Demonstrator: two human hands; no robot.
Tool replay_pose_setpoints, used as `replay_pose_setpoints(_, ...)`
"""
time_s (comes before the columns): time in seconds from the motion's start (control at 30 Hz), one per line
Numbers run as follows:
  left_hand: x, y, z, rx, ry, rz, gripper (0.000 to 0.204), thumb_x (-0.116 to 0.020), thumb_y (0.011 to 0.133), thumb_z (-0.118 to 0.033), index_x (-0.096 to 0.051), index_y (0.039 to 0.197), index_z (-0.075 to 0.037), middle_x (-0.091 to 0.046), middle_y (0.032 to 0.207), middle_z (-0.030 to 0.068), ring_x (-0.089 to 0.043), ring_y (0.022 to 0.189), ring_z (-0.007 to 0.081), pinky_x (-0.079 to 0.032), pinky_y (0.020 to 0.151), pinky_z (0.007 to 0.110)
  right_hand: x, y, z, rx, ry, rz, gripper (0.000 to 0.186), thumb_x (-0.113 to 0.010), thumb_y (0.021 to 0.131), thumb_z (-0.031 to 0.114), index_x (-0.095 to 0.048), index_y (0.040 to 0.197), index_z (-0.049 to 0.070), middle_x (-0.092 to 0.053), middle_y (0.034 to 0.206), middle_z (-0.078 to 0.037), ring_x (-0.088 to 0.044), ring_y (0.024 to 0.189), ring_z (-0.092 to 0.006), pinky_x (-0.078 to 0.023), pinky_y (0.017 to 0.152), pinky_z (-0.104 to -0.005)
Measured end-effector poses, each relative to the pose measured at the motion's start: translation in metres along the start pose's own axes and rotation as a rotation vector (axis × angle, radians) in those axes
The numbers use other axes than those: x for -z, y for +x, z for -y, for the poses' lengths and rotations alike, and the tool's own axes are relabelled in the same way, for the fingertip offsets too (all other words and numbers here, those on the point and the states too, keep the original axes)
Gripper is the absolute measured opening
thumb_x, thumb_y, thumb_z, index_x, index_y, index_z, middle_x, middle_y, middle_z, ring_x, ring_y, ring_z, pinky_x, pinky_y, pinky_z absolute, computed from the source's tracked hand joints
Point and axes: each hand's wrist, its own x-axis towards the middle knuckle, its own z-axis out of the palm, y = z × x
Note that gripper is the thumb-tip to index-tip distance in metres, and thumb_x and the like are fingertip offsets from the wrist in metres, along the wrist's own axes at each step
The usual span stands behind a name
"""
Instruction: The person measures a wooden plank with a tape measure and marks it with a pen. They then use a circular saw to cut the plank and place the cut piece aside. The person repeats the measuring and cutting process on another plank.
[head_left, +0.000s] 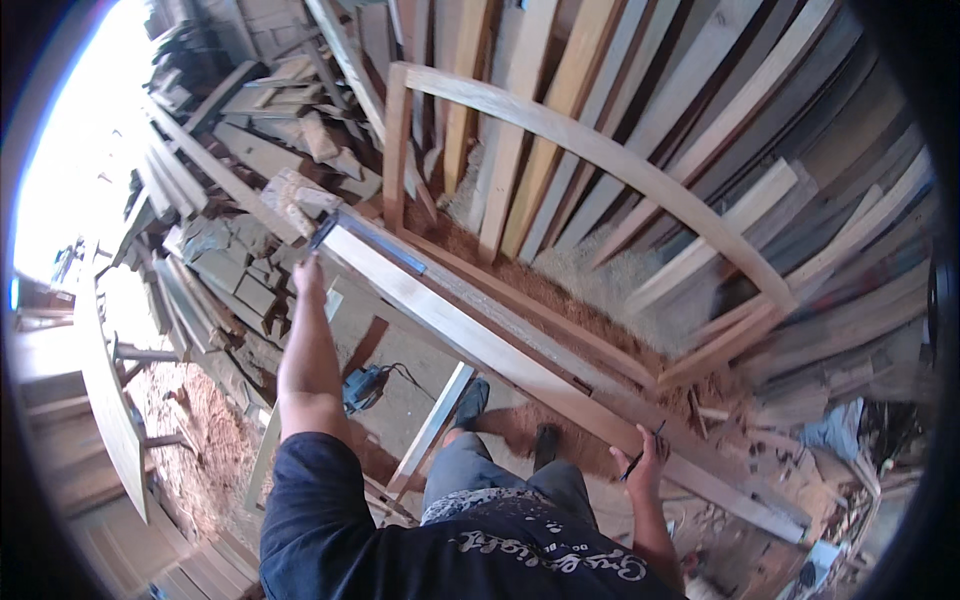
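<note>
A long pale board [430,315] lies diagonally on a workbench beam [530,350]. My left hand [307,272] is closed at the board's far left end, on the dark end of a metal square [322,228]; its exact grip is small to see. A blue-grey metal strip [395,256] lies along the board's far edge. My right hand [645,458], closed on a thin dark pencil [631,466], is at the board's near edge toward the right. A blue power tool [366,388] with a cord sits on the floor beneath, left of my feet.
A curved-top wooden frame [590,150] stands just beyond the bench, before leaning planks [525,120]. Scrap wood piles [240,280] fill the left, beside a curved board [105,370] on supports. An upright strip [430,425] stands near my legs; a pale blue cloth [835,430] lies right.
</note>
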Motion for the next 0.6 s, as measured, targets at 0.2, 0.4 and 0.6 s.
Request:
replay_pose_setpoints(0.2,-0.051,0.062,-0.028,0.251,-0.037,0.084,0.022,-0.084,0.093,-0.028,-0.075,0.089,-0.008,-0.065,0.078,0.0032,-0.057,0.060,0.0145,-0.042,0.051,0.031,0.009,0.000,0.024,-0.065,-0.133,0.015,0.086,-0.098,0.072,0.037,-0.059,0.143,0.011,-0.065,0.134,-0.022,-0.058,0.126,-0.0444,-0.042,0.112,-0.0583)
replay_pose_setpoints(0.4,0.028,0.085,-0.051,0.207,-0.204,0.467,0.018,-0.065,0.106,-0.011,-0.072,0.117,0.001,-0.059,0.089,0.0041,-0.058,0.081,0.0143,-0.051,0.069,0.027,0.010,0.030,0.026,-0.041,-0.073,-0.009,0.077,-0.092,0.075,0.050,-0.065,0.137,0.014,-0.068,0.129,-0.018,-0.059,0.128,-0.0411,-0.039,0.114,-0.0576)
replay_pose_setpoints(0.6,0.011,-0.046,-0.077,0.179,-0.642,0.739,0.027,-0.061,0.109,-0.011,-0.062,0.128,0.009,-0.067,0.108,0.0129,-0.065,0.100,0.0225,-0.058,0.092,0.033,0.023,0.000,0.015,-0.076,-0.051,-0.037,0.077,-0.089,0.077,0.057,-0.065,0.137,0.014,-0.068,0.131,-0.015,-0.059,0.128,-0.0396,-0.040,0.115,-0.0545)
